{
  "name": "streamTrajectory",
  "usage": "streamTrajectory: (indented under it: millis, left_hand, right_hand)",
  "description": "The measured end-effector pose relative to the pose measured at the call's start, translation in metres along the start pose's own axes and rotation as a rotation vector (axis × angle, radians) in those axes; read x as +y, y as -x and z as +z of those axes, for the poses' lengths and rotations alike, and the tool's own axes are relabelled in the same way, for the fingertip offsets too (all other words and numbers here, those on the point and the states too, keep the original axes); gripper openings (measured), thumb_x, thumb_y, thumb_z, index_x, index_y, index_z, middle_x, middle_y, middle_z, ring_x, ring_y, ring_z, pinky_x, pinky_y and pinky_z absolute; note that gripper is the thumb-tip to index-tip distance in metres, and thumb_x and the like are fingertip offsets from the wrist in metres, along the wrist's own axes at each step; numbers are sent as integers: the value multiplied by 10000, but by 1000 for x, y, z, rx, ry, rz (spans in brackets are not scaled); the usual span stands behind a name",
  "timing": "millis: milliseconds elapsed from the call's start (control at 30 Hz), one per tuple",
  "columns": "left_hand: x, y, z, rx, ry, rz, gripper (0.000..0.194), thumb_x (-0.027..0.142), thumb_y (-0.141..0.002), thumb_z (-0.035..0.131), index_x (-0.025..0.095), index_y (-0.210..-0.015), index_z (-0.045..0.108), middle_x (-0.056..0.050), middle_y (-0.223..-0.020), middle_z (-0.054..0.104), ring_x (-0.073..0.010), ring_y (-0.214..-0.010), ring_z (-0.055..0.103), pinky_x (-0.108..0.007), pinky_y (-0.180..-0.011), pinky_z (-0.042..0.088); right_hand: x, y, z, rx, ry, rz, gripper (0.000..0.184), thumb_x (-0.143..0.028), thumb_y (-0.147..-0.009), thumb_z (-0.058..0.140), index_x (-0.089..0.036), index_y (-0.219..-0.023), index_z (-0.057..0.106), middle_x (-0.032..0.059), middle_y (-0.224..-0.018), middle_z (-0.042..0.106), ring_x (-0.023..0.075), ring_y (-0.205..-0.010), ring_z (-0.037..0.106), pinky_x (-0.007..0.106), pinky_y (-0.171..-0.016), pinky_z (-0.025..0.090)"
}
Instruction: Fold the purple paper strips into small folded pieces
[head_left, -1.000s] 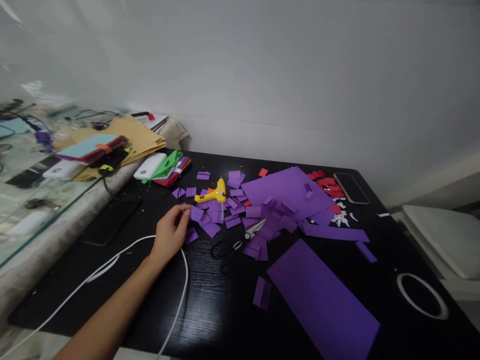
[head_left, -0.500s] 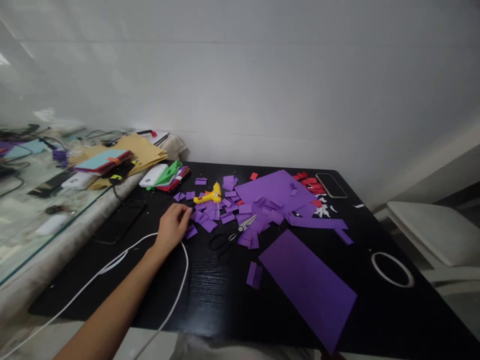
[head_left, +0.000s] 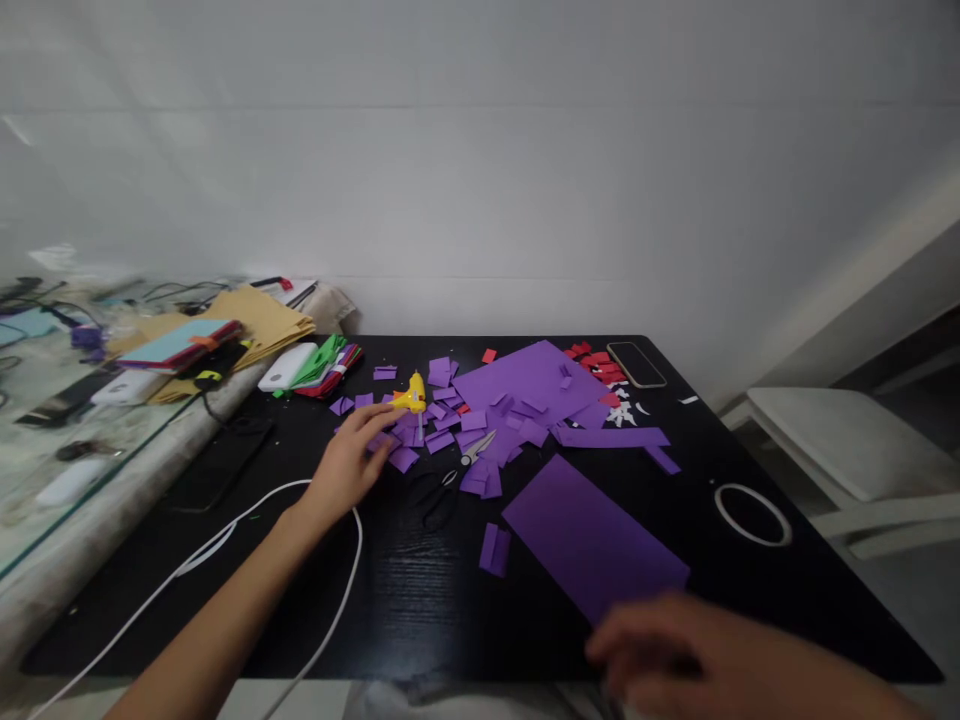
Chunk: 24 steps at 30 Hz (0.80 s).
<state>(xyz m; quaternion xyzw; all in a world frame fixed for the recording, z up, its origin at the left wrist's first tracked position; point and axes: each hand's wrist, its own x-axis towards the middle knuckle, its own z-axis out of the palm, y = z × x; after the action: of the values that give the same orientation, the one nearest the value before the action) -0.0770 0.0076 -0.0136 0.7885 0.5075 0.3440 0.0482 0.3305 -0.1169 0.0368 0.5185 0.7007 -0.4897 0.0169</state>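
My left hand (head_left: pixel 354 462) reaches over the left side of the scattered purple paper pieces (head_left: pixel 472 421), fingers apart, with the fingertips by the handle of a yellow glue gun (head_left: pixel 411 396). Whether they touch it I cannot tell. Blurred by motion, my right hand (head_left: pixel 667 650) hangs at the near edge over a purple sheet (head_left: pixel 592 540); its fingers are curled and smeared. Black-handled scissors (head_left: pixel 457 474) lie part open between the scraps and the near edge. Close to them rests a small folded purple piece (head_left: pixel 494 549).
A white cable (head_left: pixel 351 580) loops beneath my left forearm. To the right are a white ring (head_left: pixel 752 514), a phone (head_left: pixel 636 364) and red scraps (head_left: pixel 596 362). A larger purple sheet (head_left: pixel 517 372) lies at the back. Folded coloured sheets (head_left: pixel 330 366) sit back left; a white chair (head_left: pixel 817 440) stands right.
My left hand has moved forward and its fingers have spread toward the glue gun. My right hand has come into view from the bottom right. The view has shifted slightly.
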Motion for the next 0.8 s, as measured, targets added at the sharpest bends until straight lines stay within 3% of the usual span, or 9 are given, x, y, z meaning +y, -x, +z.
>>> streamTrajectory:
  millis: [67, 133, 200, 267, 333, 400, 600, 700, 800]
  left_hand:
    - [16, -8, 7, -77, 7, 112, 288, 253, -991, 514, 244, -1233, 670, -89, -1327, 633, -249, -1248, 594, -450, -1094, 481]
    - [32, -13, 17, -171, 25, 201, 241, 221, -992, 520, 224, -1176, 676, -86, -1244, 670, -237, -1198, 616, -431, -1077, 495]
    - [43, -14, 30, -237, 31, 234, 213, 212, -999, 517, 211, -1144, 673, -87, -1175, 689, -225, -1102, 645, -398, -998, 536]
    - [48, -9, 42, -235, 29, 252, 201, 221, -1016, 494, 192, -1098, 675, -92, -1089, 703, -222, -1013, 661, -385, -922, 556]
    - [48, -2, 50, -209, 47, 268, 210, 212, -1023, 477, 185, -1108, 667, -89, -1024, 708, -214, -949, 669, -365, -853, 563]
    - [45, 5, 54, -175, 86, 274, 210, 198, -1020, 481, 192, -1133, 657, -80, -1008, 712, -202, -919, 676, -338, -807, 559]
    - [37, 9, 53, -48, 223, 194, 160, 165, -993, 519, 199, -1076, 651, -53, -964, 730, -163, -878, 694, -287, -793, 544]
    - [38, 8, 52, -43, 239, 189, 153, 161, -983, 524, 199, -1050, 656, -47, -936, 731, -162, -855, 695, -283, -778, 536]
    - [43, 10, 53, -101, 265, 199, 158, 166, -977, 524, 201, -1052, 660, -47, -937, 728, -160, -847, 689, -276, -762, 529]
  right_hand:
    - [-14, -14, -10, 272, 62, 10, 503, -489, -893, 554, -254, -1319, 680, 112, -1324, 689, 291, -1228, 654, 428, -1087, 502]
    - [-17, -31, -6, 418, 246, 64, 702, -472, -854, 615, -195, -1492, 520, 145, -1607, 415, 340, -1486, 396, 505, -1236, 310]
    - [-13, -45, 7, 370, 340, 162, 952, -464, -774, 716, -157, -1594, 345, 157, -1708, 138, 379, -1569, 170, 536, -1262, 233]
    - [-5, -50, 23, 283, 375, 199, 1010, -416, -759, 735, -137, -1616, 279, 166, -1712, 69, 379, -1577, 104, 523, -1273, 213]
    - [4, -49, 36, 244, 409, 178, 910, -390, -814, 676, -147, -1609, 308, 146, -1711, 95, 368, -1578, 84, 522, -1275, 216]
    - [11, -45, 43, 245, 451, 168, 785, -329, -893, 552, -149, -1614, 296, 135, -1698, 179, 337, -1571, 168, 507, -1271, 249]
    - [13, -44, 48, 293, 515, 129, 693, -272, -908, 482, -139, -1581, 381, 148, -1640, 346, 336, -1512, 352, 498, -1215, 376]
    - [8, -48, 40, 383, 487, 127, 659, -171, -872, 460, -133, -1530, 459, 174, -1496, 551, 328, -1362, 564, 494, -1127, 474]
    - [1, -48, 19, 568, 339, 86, 557, -203, -893, 436, -176, -1438, 544, 148, -1270, 714, 330, -1110, 720, 511, -972, 550]
